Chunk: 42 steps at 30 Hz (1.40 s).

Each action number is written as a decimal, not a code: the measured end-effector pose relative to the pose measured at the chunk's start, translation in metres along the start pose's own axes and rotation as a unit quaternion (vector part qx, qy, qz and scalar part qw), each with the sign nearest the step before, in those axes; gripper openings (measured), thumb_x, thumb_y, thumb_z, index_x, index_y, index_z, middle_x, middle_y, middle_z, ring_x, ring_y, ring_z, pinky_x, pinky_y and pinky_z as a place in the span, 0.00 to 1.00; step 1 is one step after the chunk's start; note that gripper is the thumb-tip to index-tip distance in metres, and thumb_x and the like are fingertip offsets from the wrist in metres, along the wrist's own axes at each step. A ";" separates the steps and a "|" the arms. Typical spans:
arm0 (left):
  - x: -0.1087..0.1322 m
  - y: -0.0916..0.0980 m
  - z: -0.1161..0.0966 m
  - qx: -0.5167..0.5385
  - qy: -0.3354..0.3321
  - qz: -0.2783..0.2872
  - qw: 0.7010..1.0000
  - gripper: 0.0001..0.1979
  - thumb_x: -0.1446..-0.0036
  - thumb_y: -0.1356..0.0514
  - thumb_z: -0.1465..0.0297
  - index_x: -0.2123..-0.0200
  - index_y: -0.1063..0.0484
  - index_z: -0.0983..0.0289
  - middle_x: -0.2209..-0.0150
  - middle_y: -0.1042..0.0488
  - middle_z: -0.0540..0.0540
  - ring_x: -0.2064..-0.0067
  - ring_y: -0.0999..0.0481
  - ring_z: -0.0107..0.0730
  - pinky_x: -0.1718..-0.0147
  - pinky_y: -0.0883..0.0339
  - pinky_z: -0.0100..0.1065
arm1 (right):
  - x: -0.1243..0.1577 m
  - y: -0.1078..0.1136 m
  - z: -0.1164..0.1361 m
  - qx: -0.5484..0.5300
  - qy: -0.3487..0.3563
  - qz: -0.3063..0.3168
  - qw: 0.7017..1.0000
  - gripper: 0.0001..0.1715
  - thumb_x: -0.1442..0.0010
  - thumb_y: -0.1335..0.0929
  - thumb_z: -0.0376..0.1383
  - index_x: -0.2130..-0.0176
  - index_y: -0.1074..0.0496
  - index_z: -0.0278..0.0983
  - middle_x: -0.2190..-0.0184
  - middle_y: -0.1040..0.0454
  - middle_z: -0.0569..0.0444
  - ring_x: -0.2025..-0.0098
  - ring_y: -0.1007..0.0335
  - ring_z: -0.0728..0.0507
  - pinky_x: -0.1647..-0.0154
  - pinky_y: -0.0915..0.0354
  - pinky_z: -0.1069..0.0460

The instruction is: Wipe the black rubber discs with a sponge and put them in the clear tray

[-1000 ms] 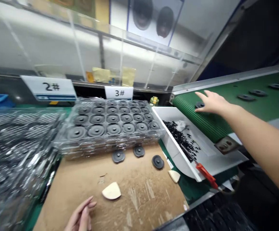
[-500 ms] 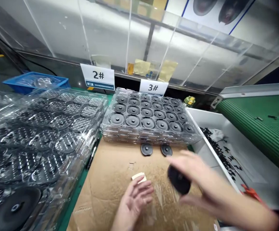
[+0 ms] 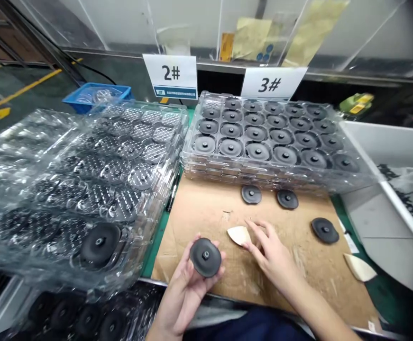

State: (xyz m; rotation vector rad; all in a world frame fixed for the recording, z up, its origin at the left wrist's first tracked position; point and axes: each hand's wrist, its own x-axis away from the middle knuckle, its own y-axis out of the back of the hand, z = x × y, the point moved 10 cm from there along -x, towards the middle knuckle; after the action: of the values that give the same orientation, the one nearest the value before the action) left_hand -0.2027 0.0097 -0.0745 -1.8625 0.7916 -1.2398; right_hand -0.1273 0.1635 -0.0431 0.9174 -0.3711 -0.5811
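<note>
My left hand (image 3: 187, 291) holds a black round disc (image 3: 199, 266) with a small raised stud in its middle, its studded face turned up. Fingers wrap the disc's edge from below. My right hand (image 3: 275, 258) pinches the right end of a cream wedge-shaped pad (image 3: 237, 234), low over the cardboard (image 3: 192, 213). Three similar discs lie on the cardboard: one disc (image 3: 251, 194) and a second disc (image 3: 287, 199) near the tray stack, and a third disc (image 3: 325, 230) at the right.
Stacked clear trays (image 3: 224, 173) of black discs stand at the back behind a "3#" sign (image 3: 272, 84). More clear trays (image 3: 145, 175) fill the left, one disc (image 3: 100, 244) in the near corner. Another cream pad (image 3: 359, 267) and a white bin (image 3: 370, 208) are at right.
The black disc was in my right hand; now a disc is in my left, which was open. My right hand has moved left onto the cream pad. The view has shifted.
</note>
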 end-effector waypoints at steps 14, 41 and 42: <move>-0.009 -0.015 0.002 -0.084 -0.082 -0.046 0.992 0.27 0.51 0.38 0.68 0.46 0.38 0.58 0.47 0.32 0.58 0.47 0.33 0.41 0.48 0.39 0.36 | 0.008 0.028 0.052 -0.203 0.104 0.001 0.974 0.17 0.39 0.40 0.34 0.49 0.37 0.41 0.56 0.30 0.52 0.56 0.32 0.47 0.59 0.34 0.53; -0.004 -0.067 0.053 -0.178 -0.016 -0.042 0.983 0.32 0.70 0.30 0.62 0.56 0.28 0.57 0.55 0.26 0.54 0.53 0.27 0.44 0.55 0.33 0.35 | 0.055 0.095 0.061 -0.192 0.156 0.112 0.962 0.18 0.41 0.40 0.27 0.52 0.34 0.40 0.65 0.28 0.55 0.65 0.32 0.51 0.64 0.36 0.57; -0.003 -0.069 0.053 -0.181 -0.020 -0.039 0.983 0.33 0.70 0.29 0.63 0.55 0.28 0.57 0.54 0.26 0.55 0.52 0.28 0.43 0.53 0.34 0.34 | 0.054 0.102 0.054 -0.156 0.140 0.087 0.974 0.18 0.41 0.40 0.27 0.52 0.34 0.40 0.67 0.29 0.55 0.67 0.33 0.50 0.66 0.37 0.56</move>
State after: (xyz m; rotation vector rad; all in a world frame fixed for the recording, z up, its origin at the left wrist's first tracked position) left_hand -0.1485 0.0617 -0.0307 -2.2195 0.9812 -1.1582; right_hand -0.0819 0.1442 0.0745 0.6436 -0.0975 -0.3299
